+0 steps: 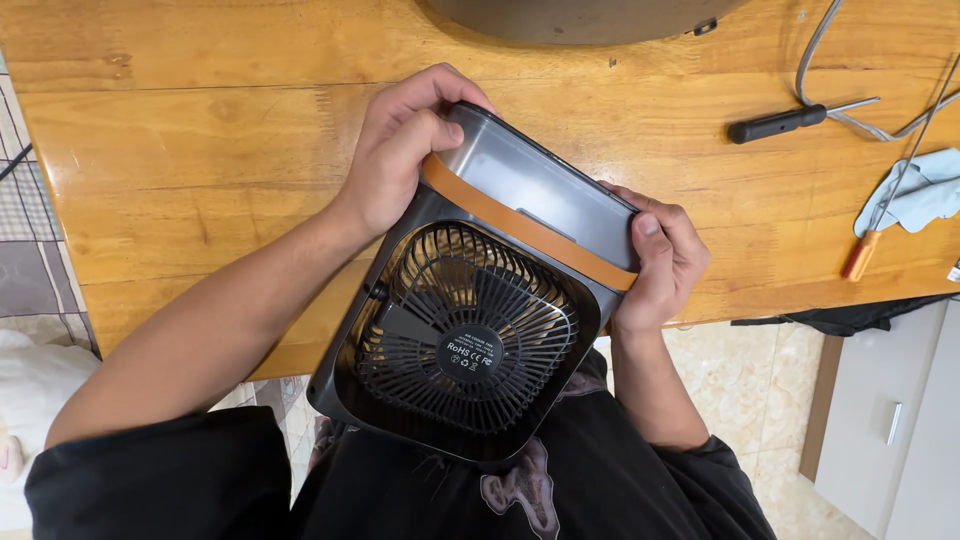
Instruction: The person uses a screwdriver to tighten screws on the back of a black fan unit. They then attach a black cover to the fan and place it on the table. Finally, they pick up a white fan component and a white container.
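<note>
Both hands clamp one dark grey desktop fan (470,310), tipped so its rear grille faces up toward the camera. The left hand (395,150) wraps the far left corner, fingers curled over the translucent top section; the right hand (660,260) pinches the opposite edge, thumb on the tan strap (525,225). Gripped at two corners, the fan hangs steady over the lap, off the wooden table (200,150). Well right of the grip lie a black-handled screwdriver (780,122) and a pale blue cloth (915,190).
</note>
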